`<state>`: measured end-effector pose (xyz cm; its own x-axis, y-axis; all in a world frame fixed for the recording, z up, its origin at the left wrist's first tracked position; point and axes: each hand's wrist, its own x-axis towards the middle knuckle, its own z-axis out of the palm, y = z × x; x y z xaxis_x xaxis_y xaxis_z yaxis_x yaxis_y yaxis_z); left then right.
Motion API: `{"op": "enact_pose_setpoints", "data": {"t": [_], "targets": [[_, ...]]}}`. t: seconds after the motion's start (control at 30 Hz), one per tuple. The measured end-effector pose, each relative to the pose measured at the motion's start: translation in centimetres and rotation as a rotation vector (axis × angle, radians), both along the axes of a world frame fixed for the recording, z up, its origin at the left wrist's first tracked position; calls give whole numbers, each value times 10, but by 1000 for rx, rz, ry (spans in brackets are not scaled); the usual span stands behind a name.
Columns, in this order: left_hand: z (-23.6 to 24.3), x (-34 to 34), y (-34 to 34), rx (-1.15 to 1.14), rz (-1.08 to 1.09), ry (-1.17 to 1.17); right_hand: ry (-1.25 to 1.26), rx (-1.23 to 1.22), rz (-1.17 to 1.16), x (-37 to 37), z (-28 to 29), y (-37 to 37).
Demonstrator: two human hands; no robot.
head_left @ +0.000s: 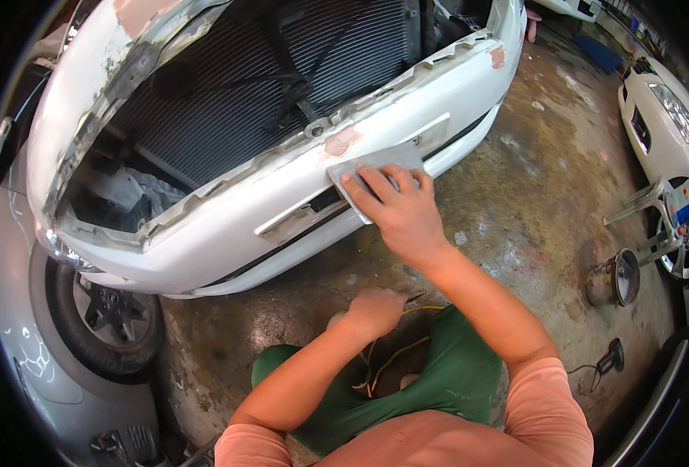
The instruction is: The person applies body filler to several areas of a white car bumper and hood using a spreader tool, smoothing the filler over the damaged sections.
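Note:
In front of me is a car's white front bumper [204, 226], with a pinkish filler patch [343, 142] along its upper edge. My right hand [408, 214] presses a flat grey sheet [400, 157], which looks like sandpaper, against the bumper just below that patch. Its fingers are spread over the sheet, and the sheet's underside is hidden. Low over my lap, my left hand [377, 311] is closed around a thin tool [415, 297]. Only the tool's dark tip shows past the fist, so its kind cannot be made out.
Above the bumper is the exposed radiator [282, 86]. A grey car [29, 296] stands close at left, another white car [663, 117] at right. Near it are a plastic stool [652, 206], a bucket [603, 282] and a corded dark tool [612, 356]. A yellow cord [399, 354] lies between my legs.

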<state>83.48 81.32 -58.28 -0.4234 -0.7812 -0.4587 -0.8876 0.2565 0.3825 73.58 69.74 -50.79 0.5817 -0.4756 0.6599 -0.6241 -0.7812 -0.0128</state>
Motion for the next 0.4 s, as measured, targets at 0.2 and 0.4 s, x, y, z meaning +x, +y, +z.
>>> {"op": "enact_pose_setpoints", "data": {"t": [0.2,0.4], "targets": [[21,10,-8,-36,76,51,-283,209,-48,-63,3,35],[21,5,-27,-14,631,861,-1364,958,34,-137,-91,78]]}}
